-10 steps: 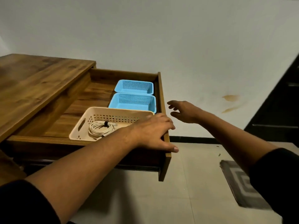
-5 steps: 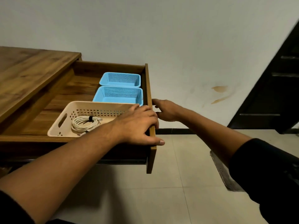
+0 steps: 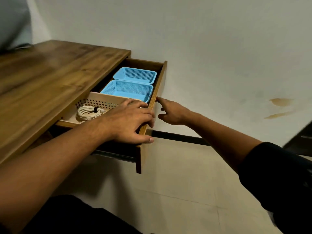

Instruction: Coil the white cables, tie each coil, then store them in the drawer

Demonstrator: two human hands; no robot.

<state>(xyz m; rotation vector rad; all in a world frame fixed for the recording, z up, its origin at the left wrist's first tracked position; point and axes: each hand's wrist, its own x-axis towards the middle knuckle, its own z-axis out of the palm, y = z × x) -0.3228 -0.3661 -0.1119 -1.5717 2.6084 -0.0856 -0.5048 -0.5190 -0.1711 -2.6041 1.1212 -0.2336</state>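
A coiled white cable, bound with a dark tie, lies in a beige perforated basket inside the wooden drawer, which stands partly open under the desk top. My left hand lies over the drawer's front panel, fingers curled over its top edge and thumb along the outer face. My right hand is on the outer side of that panel, with its index fingertip touching the panel's edge and the other fingers loosely bent. Part of the beige basket is hidden under the desk top.
Two blue mesh baskets with nothing in them sit further back in the drawer. The wooden desk top fills the left. A white wall is behind, a tiled floor below, and a dark doorway at the far right.
The drawer has slid in under the desk top, so less of the beige basket shows. Both hands have moved with the front panel, and the view has swung to the left.
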